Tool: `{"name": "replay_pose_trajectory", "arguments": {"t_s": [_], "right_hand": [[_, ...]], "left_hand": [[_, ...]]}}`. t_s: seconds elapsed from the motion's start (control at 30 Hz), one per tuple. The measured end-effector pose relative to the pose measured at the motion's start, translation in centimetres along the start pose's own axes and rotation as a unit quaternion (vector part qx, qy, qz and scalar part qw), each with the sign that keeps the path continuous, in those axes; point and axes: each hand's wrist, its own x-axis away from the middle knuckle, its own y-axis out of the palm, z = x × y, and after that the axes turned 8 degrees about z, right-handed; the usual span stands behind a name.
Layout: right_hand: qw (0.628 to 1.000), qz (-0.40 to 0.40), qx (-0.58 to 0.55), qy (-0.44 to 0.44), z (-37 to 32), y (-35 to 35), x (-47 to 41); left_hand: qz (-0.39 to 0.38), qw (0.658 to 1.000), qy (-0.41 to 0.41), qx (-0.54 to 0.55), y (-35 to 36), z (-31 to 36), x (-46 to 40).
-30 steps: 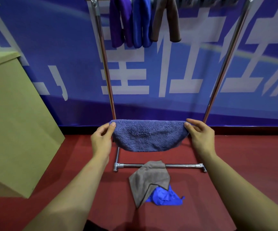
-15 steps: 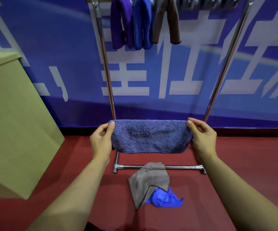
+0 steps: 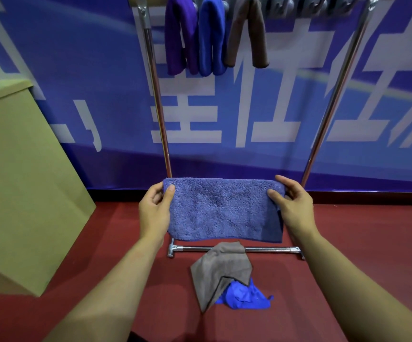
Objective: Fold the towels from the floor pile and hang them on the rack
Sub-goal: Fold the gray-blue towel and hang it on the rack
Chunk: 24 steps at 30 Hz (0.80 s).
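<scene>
The left hand (image 3: 154, 208) and the right hand (image 3: 292, 206) each pinch, thumb in front and fingers behind, an upper corner of the thick lavender-blue terry towel (image 3: 224, 209), which hangs folded in the air in front of the chrome tube rack (image 3: 333, 99), above its bottom bar; the fold is loose, so a slackened pinch on either side could, I judge, let a layer drop open or the whole towel fall onto the dark red floor (image 3: 348, 255); lifting it unevenly might skew the fold over the top rail; counted: three towels already hung, one purple (image 3: 180, 35), one bright blue (image 3: 212, 35), one brown (image 3: 247, 33); one in hand; two left in the pile, a grey cloth (image 3: 219, 270) lying over a crumpled blue cloth (image 3: 244, 296).
</scene>
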Motion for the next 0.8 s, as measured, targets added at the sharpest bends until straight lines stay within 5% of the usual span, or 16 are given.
{"name": "replay_pose_trajectory", "arguments": {"t_s": [0.2,0.43,0.53,0.67,0.8], "right_hand": [[0.992,0.037,-0.059,0.110,0.7,0.1,-0.6],[0.945,-0.032,-0.150,0.289,1.0,0.0,-0.5],[0.971,-0.035,-0.078,0.222,1.7,-0.1,-0.7],[0.992,-0.022,0.123,0.004,1.2,-0.1,-0.4],[0.995,-0.012,0.094,-0.042,0.5,0.3,0.0]], "left_hand": [[-0.002,0.999,-0.037,0.021,0.3,-0.2,0.0],[-0.056,0.989,-0.130,0.041,0.3,-0.9,-0.2],[-0.037,0.995,-0.096,-0.012,0.2,-1.2,-0.4],[-0.004,0.986,0.053,-0.157,0.1,-0.9,-0.1],[0.041,0.971,0.135,-0.194,0.2,0.0,0.5]]}}
